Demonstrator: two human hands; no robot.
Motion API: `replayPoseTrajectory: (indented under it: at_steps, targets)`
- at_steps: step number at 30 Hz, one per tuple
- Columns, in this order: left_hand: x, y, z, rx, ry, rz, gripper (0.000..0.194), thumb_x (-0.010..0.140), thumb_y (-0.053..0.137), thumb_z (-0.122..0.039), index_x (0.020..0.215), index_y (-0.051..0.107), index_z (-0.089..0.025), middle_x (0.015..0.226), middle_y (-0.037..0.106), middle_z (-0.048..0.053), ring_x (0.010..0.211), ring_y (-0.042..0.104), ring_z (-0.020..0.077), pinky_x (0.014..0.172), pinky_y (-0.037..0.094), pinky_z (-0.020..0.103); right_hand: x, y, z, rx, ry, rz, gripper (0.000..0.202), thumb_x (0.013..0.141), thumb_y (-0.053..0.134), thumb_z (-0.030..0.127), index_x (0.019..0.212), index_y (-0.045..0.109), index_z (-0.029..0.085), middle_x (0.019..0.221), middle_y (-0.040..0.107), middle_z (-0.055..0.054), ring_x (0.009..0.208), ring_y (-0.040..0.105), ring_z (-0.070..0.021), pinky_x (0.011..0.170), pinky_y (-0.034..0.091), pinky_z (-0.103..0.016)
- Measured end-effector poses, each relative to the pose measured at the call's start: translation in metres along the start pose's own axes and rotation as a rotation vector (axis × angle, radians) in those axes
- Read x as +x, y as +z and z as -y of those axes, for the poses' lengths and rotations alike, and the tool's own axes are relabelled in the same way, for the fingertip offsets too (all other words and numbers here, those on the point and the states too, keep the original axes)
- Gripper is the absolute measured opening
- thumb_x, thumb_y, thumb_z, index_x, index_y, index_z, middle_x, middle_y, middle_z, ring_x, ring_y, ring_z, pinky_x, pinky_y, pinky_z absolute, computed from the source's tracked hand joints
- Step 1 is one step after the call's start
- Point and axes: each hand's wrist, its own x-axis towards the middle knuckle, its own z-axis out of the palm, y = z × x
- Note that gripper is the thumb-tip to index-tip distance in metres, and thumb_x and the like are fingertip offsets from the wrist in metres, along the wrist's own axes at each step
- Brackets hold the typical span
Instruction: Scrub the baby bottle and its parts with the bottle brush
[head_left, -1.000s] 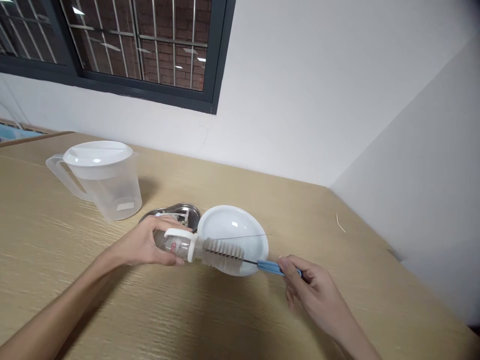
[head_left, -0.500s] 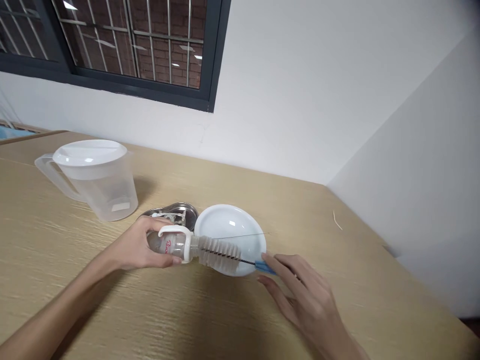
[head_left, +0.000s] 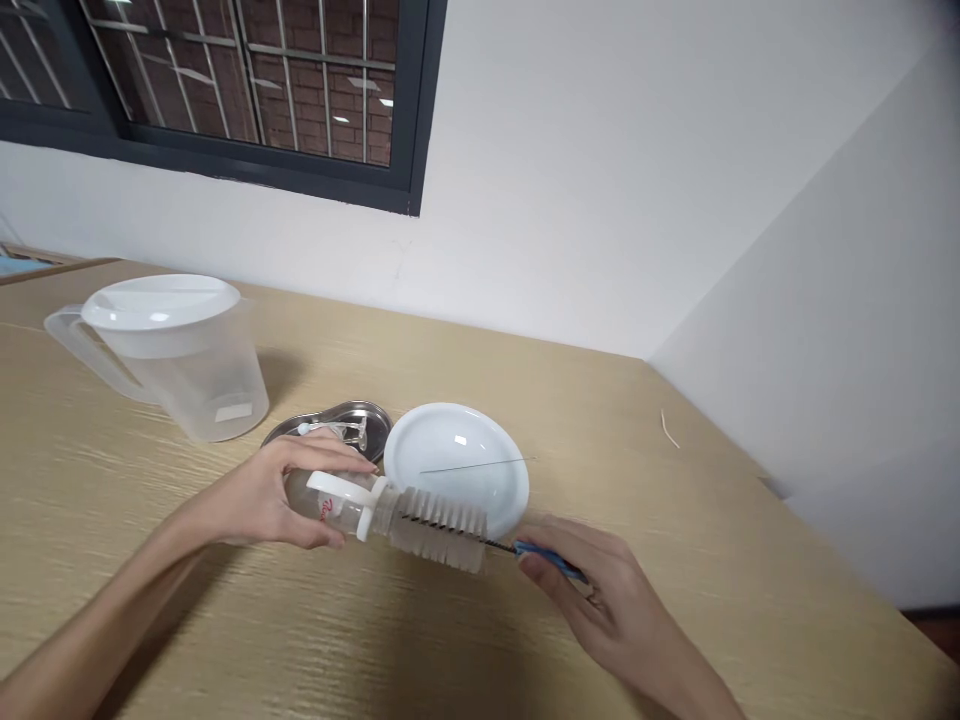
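Observation:
My left hand (head_left: 262,500) is wrapped round a clear baby bottle (head_left: 346,508) with a white handle and red lettering, held on its side above the table. In my right hand (head_left: 600,590) is the blue handle of a bottle brush (head_left: 439,528). The brush's white bristles are at the bottle's mouth, with most of them outside it. Just behind lies a white oval bowl (head_left: 454,440) with a thin wire (head_left: 480,465) across it. A metal kidney dish (head_left: 375,425) with small clear parts (head_left: 352,432) sits behind my left hand.
A translucent lidded pitcher (head_left: 187,360) stands at the left of the wooden table (head_left: 360,350). A short pale strip (head_left: 667,430) lies on the right. White walls meet behind the table, below a barred window (head_left: 300,80).
The bottle and brush have tilted, the brush's handle end now lower. My right hand's fingers have closed more around the blue handle. The view has shifted slightly.

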Motion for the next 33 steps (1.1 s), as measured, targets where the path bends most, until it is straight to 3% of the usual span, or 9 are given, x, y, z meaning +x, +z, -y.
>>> replayPoseTrajectory:
  at_steps: [4, 9, 15, 18, 25, 30, 33]
  targets:
    - [0.001, 0.001, -0.003, -0.017, -0.045, -0.040, 0.062, 0.063, 0.090, -0.036, 0.122, 0.073, -0.030, 0.120, 0.075, 0.007, 0.113, 0.066, 0.0309, 0.102, 0.048, 0.044, 0.002, 0.003, -0.001, -0.029, 0.027, -0.030, 0.018, 0.097, 0.052, 0.022, 0.105, 0.068, 0.023, 0.088, 0.074, -0.002, 0.074, 0.069, -0.0142, 0.065, 0.054, -0.024]
    - [0.001, 0.006, -0.008, -0.008, -0.127, -0.156, 0.055, 0.063, 0.088, -0.035, 0.116, 0.075, -0.027, 0.119, 0.075, 0.007, 0.109, 0.068, 0.0302, 0.101, 0.050, 0.044, 0.003, 0.010, -0.002, -0.176, -0.154, -0.226, 0.018, 0.092, 0.059, 0.015, 0.108, 0.066, 0.020, 0.084, 0.073, -0.003, 0.069, 0.068, -0.0143, 0.062, 0.054, -0.025]
    - [0.000, 0.008, -0.011, -0.059, -0.156, -0.178, 0.048, 0.066, 0.085, -0.034, 0.111, 0.077, -0.023, 0.115, 0.077, 0.008, 0.103, 0.070, 0.0290, 0.088, 0.056, 0.038, 0.005, 0.010, 0.003, -0.259, -0.273, -0.312, 0.025, 0.088, 0.062, 0.008, 0.110, 0.062, 0.019, 0.079, 0.070, -0.003, 0.065, 0.064, -0.0139, 0.059, 0.050, -0.025]
    - [0.000, 0.006, -0.011, -0.063, -0.154, -0.149, 0.050, 0.063, 0.087, -0.034, 0.110, 0.077, -0.021, 0.114, 0.077, 0.009, 0.103, 0.069, 0.0290, 0.089, 0.054, 0.039, 0.003, 0.007, 0.002, -0.243, -0.247, -0.278, 0.022, 0.089, 0.061, 0.010, 0.109, 0.063, 0.019, 0.077, 0.069, -0.002, 0.060, 0.061, -0.0131, 0.055, 0.048, -0.025]
    - [-0.001, -0.003, -0.008, -0.104, -0.047, 0.016, 0.061, 0.059, 0.090, -0.032, 0.118, 0.075, -0.029, 0.108, 0.078, 0.006, 0.099, 0.067, 0.0273, 0.094, 0.049, 0.042, 0.001, -0.004, 0.003, -0.062, -0.063, -0.059, 0.015, 0.096, 0.054, 0.021, 0.101, 0.068, 0.023, 0.077, 0.069, -0.001, 0.065, 0.064, -0.0141, 0.057, 0.050, -0.024]
    - [-0.002, -0.005, -0.007, -0.134, -0.040, 0.078, 0.063, 0.058, 0.091, -0.032, 0.119, 0.075, -0.027, 0.105, 0.079, 0.007, 0.096, 0.068, 0.0266, 0.092, 0.050, 0.040, 0.003, -0.007, 0.008, 0.006, 0.046, 0.079, 0.027, 0.099, 0.050, 0.030, 0.083, 0.070, 0.022, 0.063, 0.064, 0.000, 0.056, 0.060, -0.0142, 0.052, 0.049, -0.024]
    - [-0.003, -0.005, -0.005, -0.101, -0.061, 0.021, 0.061, 0.059, 0.091, -0.032, 0.118, 0.075, -0.028, 0.110, 0.078, 0.007, 0.103, 0.068, 0.0285, 0.094, 0.050, 0.041, 0.004, -0.004, 0.006, 0.034, 0.069, 0.088, 0.027, 0.100, 0.047, 0.029, 0.096, 0.073, 0.023, 0.077, 0.072, -0.002, 0.066, 0.067, -0.0165, 0.059, 0.055, -0.025]
